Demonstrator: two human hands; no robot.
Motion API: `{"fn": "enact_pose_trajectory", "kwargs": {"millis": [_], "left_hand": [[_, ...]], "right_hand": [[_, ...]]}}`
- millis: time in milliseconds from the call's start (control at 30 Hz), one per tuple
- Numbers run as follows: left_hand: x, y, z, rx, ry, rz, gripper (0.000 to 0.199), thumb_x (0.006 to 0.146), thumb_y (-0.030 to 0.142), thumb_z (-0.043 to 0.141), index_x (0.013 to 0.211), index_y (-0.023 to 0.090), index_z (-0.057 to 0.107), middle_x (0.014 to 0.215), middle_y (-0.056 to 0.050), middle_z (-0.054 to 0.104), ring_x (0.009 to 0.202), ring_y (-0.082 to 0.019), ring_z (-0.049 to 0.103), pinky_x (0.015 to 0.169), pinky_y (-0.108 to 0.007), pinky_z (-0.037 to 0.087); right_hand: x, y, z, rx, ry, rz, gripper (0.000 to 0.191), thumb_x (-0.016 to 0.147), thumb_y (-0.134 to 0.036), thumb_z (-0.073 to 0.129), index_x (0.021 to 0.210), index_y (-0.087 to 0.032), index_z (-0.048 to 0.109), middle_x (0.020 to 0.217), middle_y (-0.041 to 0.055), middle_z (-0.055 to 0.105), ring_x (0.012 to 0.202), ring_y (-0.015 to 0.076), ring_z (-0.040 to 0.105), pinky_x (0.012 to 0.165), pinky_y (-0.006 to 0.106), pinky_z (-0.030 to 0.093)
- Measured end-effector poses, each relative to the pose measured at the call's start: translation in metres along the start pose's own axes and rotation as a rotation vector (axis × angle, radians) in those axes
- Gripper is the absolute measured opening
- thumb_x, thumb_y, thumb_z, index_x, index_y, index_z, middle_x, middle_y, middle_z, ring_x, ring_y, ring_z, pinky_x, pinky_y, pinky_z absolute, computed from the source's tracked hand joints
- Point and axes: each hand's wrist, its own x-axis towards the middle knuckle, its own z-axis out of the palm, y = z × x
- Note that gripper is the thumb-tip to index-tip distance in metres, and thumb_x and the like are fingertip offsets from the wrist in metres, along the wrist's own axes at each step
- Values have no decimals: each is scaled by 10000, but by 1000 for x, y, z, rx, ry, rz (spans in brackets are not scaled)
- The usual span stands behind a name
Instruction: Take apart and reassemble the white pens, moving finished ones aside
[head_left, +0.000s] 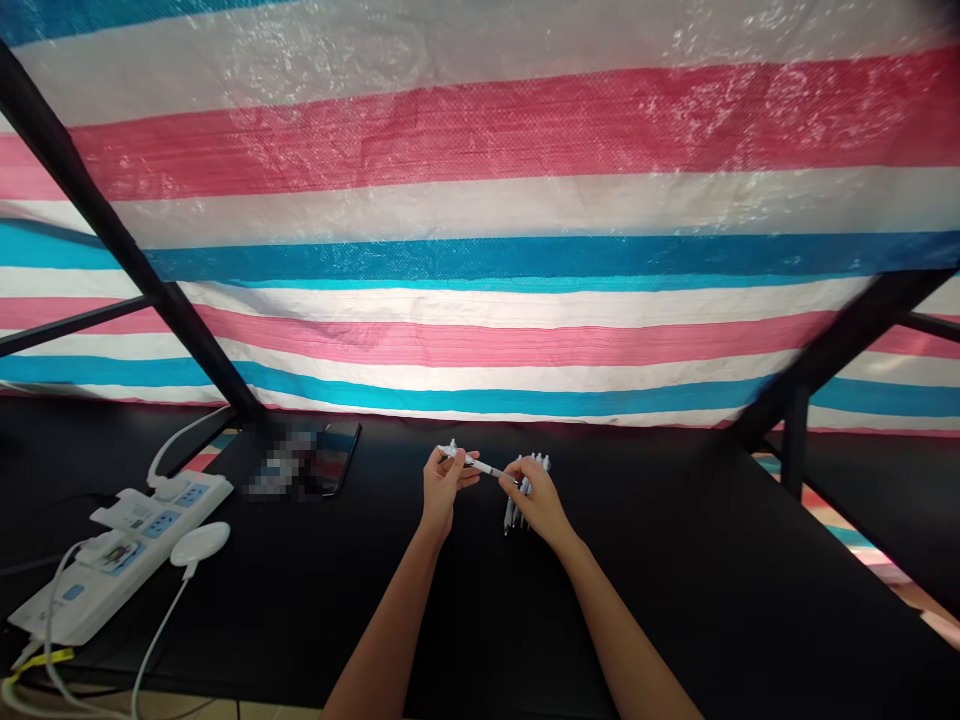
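1. While I am watching from my remote station, the left hand (442, 490) is closing around a white retractable pen (472, 461), which is lying crosswise in its grip, tip pointing toward the right hand (536, 500).
2. Right-hand fingers are resting against a cluster of similar pens (523, 497) above the black table (675, 610); I cannot tell whether they are clamping it.

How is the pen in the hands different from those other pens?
The held pen is alone; the other pens sit side by side. The held pen lies crosswise between left hand and right hand; the other pens point toward the person. All look slim and white.
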Motion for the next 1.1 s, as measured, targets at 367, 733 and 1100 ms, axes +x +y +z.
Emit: {"fn": "enact_pose_trajectory", "kwargs": {"millis": [367, 733, 1100], "left_hand": [[-2, -1, 1, 16, -60, 7, 370, 757, 477, 597, 932, 189, 443, 936, -109, 716, 620, -162, 689, 572, -270, 559], [-3, 1, 2, 20, -42, 8, 392, 761, 513, 568, 936, 204, 403, 936, -112, 717, 624, -168, 691, 580, -287, 561], [1, -2, 0, 17, 5, 13, 398, 743, 494, 601, 907, 200, 388, 914, -113, 721, 637, -176, 693, 553, -268, 549]], "right_hand": [[1, 4, 1, -53, -38, 15, 435, 935, -386, 303, 666, -200, 590, 680, 39, 559, 711, 190, 503, 678, 316, 349], [0, 4, 2, 14, 12, 15, 228, 806, -404, 551, 900, -200, 591, 803, 44, 602, 757, 199, 524, 698, 315, 386], [0, 0, 3, -8, -61, 63, 167, 825, -365, 528, 801, -214, 597, 730, 12, 603, 718, 192, 542, 695, 315, 369]]}}
